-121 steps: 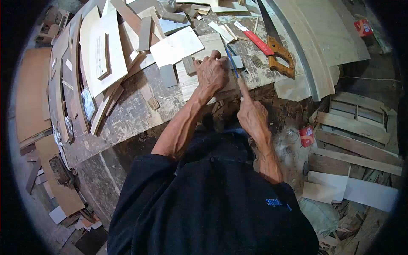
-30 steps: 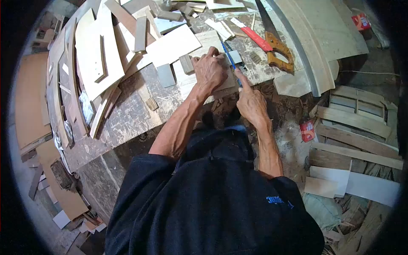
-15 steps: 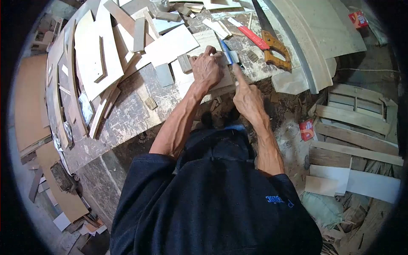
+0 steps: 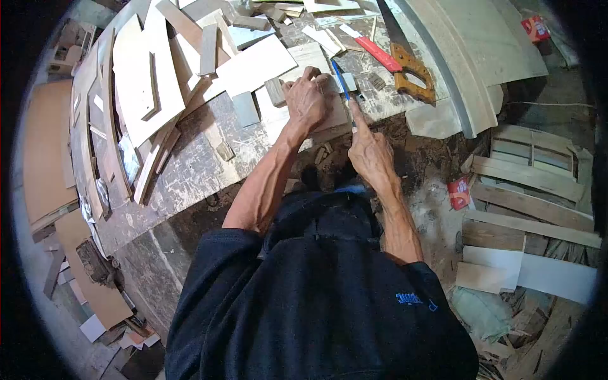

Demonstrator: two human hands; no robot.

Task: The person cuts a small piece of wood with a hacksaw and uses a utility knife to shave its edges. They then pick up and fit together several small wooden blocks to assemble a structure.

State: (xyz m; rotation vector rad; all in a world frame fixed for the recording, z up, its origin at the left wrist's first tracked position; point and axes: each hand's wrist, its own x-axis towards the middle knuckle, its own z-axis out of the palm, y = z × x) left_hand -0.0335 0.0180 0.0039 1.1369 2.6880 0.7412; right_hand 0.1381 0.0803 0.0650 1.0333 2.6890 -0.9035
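My left hand (image 4: 308,101) presses down with curled fingers on a pale board (image 4: 274,120) at the bench edge; whether it grips a smaller piece is hidden. A small wood block (image 4: 275,92) lies just left of it. My right hand (image 4: 372,152) is closed round the near end of a thin blue tool (image 4: 341,77), its index finger stretched along it. The tool points away from me, just right of my left hand. Beyond it lie a red-handled tool (image 4: 379,54) and a handsaw (image 4: 413,75) with a wooden handle.
White panels (image 4: 149,82) and wood strips are piled on the left of the worn bench (image 4: 183,177). A grey block (image 4: 245,109) lies near its edge. A curved panel (image 4: 453,63) stands at the right. Slatted frames (image 4: 529,171) and a red packet (image 4: 458,193) are on the floor.
The blue tool and my right hand have shifted slightly, and more of the tool's thin blue length shows. My left hand has stayed almost where it was.
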